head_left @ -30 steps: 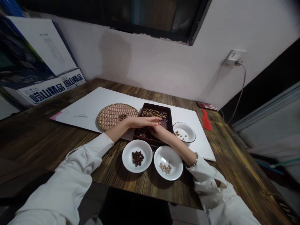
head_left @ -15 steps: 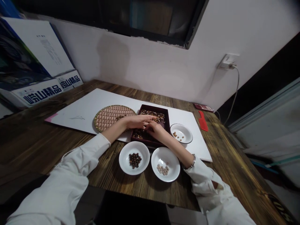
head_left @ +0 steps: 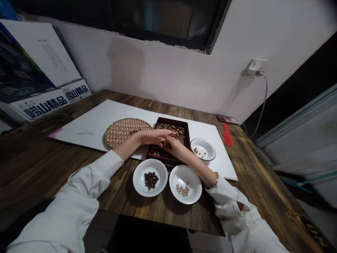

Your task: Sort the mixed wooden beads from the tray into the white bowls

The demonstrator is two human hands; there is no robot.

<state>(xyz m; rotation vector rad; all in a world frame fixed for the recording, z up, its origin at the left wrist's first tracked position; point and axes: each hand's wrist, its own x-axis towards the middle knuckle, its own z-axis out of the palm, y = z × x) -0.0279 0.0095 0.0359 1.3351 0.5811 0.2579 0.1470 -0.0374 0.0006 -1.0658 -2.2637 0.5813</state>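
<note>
Over a dark red box (head_left: 187, 135) of small mixed beads (head_left: 171, 129), my two hands meet. My left hand (head_left: 155, 137) stretches its fingers out across the box, palm partly hidden; whether beads lie in it I cannot tell. Fingertips of my right hand (head_left: 173, 146) are bent together against the left fingers, and what they pinch is hidden. Nearest me stand a white bowl (head_left: 139, 188) with dark brown beads (head_left: 151, 180) and another white bowl (head_left: 195, 191) with pale beads (head_left: 182, 190). A third bowl (head_left: 210, 151), right of the box, holds a few yellow-brown beads (head_left: 196, 151).
A round woven tray (head_left: 118, 131) with some beads lies left of the box on a white board (head_left: 89, 119). Further right are a red comb-like tool (head_left: 227, 135) and a phone (head_left: 228, 119) with a cable. Printed cartons (head_left: 44, 105) stand at the left.
The right fingers have shifted slightly against the left hand. The whole view has moved a little; bowls, box and tray stay in place.
</note>
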